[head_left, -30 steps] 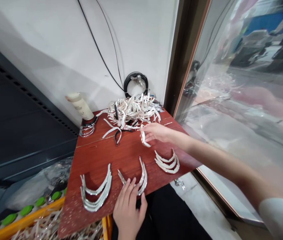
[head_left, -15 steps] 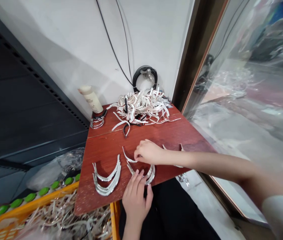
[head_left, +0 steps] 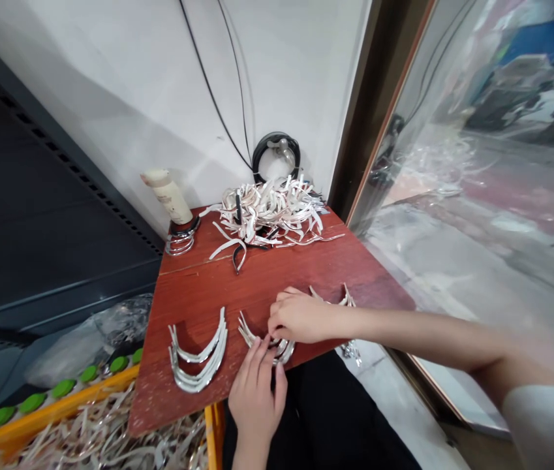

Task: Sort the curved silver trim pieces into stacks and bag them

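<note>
My left hand (head_left: 256, 395) lies at the table's near edge with its fingers stretched out, the tips touching the middle stack of curved silver strips (head_left: 284, 352). Over the same stack my right hand (head_left: 296, 315) is closed in a pinch at a silver strip; the fingertips partly hide it. A second nested stack of U-shaped silver strips (head_left: 201, 378) lies to the left. More silver strips (head_left: 348, 297) show behind my right forearm, which covers part of them.
A heap of loose white and silver strips (head_left: 271, 209) sits at the back of the red-brown table (head_left: 198, 287). A cream bottle (head_left: 169, 199) stands on stacked hoops (head_left: 179, 243). A yellow crate (head_left: 213, 431) full of strips is below left; a glass panel (head_left: 433, 196) is right.
My right hand has moved down toward me, bringing a curved strip onto the middle stack. My left hand stays at that stack. The whole view has shifted slightly.
</note>
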The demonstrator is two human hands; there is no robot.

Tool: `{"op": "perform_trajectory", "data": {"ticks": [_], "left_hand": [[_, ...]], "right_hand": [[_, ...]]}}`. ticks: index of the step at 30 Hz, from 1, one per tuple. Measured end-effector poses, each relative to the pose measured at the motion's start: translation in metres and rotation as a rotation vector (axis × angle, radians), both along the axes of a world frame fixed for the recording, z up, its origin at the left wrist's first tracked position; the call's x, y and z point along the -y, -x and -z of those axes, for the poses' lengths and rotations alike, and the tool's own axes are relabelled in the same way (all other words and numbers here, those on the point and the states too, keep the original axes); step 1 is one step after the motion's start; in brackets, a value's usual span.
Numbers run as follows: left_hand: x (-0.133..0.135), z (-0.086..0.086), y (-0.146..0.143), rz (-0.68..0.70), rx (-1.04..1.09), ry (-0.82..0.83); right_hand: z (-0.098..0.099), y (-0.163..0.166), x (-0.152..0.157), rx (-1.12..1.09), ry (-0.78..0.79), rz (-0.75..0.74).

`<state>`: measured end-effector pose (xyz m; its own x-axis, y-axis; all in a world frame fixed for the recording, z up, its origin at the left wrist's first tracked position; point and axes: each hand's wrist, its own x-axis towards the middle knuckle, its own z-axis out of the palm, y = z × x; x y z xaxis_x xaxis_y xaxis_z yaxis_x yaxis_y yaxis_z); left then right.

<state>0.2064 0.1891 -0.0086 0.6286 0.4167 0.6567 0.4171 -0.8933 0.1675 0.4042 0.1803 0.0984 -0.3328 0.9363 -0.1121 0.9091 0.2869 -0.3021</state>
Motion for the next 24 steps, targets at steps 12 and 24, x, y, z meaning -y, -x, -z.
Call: {"op": "perform_trajectory", "data": {"ticks": [12,24], "left_hand": [[-0.003,0.005,0.0,0.014,-0.027,-0.029],[-0.003,0.004,-0.002,0.02,-0.021,-0.019]], "right_hand": [[0.038,-0.164,-0.019,0.049,-0.251,0.994],[-0.01,-0.212,0.012,0.087,-0.073,0.742]]}}
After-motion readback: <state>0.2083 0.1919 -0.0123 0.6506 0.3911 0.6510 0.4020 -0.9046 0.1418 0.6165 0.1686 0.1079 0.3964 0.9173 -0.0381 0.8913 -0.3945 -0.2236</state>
